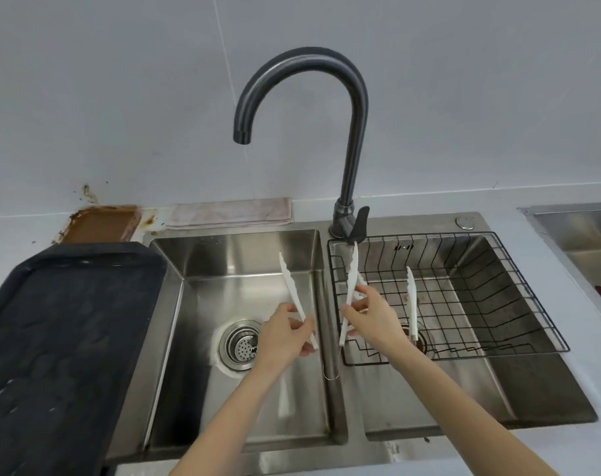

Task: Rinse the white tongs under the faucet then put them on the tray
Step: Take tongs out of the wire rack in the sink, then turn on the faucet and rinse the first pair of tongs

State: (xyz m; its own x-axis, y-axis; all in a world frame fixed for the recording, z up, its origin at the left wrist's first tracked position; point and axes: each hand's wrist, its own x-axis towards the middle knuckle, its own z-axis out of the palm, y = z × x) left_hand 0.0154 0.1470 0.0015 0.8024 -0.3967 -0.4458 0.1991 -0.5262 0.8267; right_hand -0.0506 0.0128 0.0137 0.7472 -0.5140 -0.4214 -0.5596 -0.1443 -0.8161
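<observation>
White tongs are counted three: one (297, 297) is gripped by the left hand (285, 333) over the left basin (203, 255), one (350, 290) by the right hand (371, 317). A third (411, 300) is propped in the single wire basket (498, 304); one dark tray (62, 324) is seen left of the sink.

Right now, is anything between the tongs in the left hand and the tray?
Nothing visible. The left hand holds white tongs over the left basin; the dark tray lies directly left of that basin, its surface bare.
</observation>
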